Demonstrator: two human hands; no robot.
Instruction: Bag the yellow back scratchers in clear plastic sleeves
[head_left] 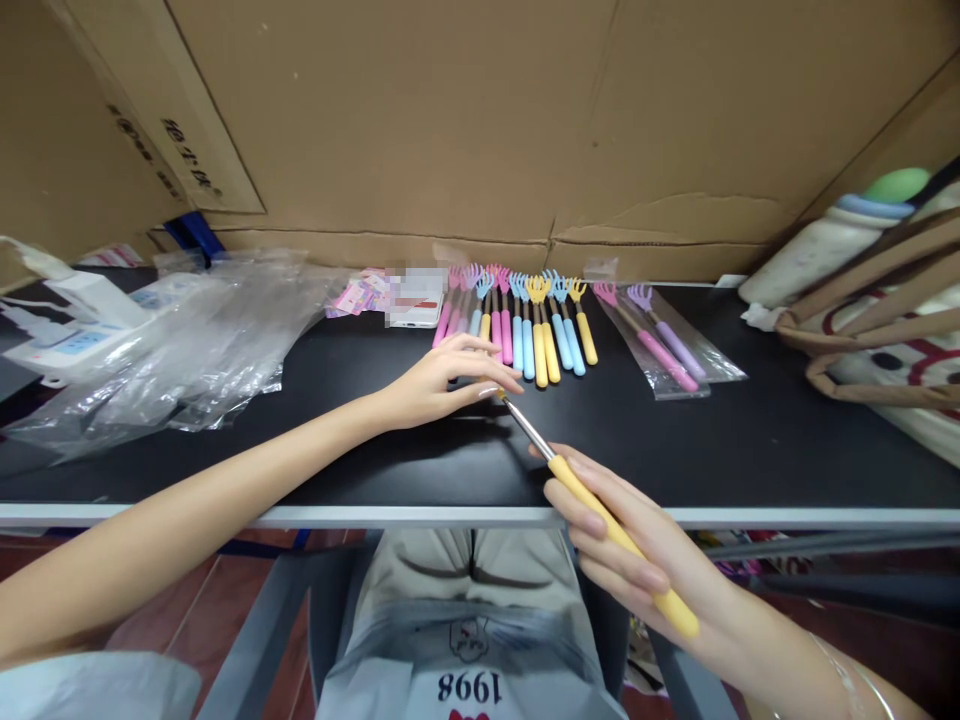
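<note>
Black table (750, 450) bore scratchers (540, 355), right hand (645, 522) clasped yellow scratcher (591, 506), left hand (435, 385) at its tip, left grip unclear.

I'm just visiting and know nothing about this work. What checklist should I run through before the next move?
1. Right hand gripping the yellow-handled tool: ok, fingers wrapped around its handle.
2. Left hand near the tool's far end: ok.
3. Tool's head in plain view: not ok, mostly hidden at the left hand.
4. Left hand free of the tool row: cannot tell, they overlap in this view.
5. Clear plastic bags present: ok, left side.
</note>
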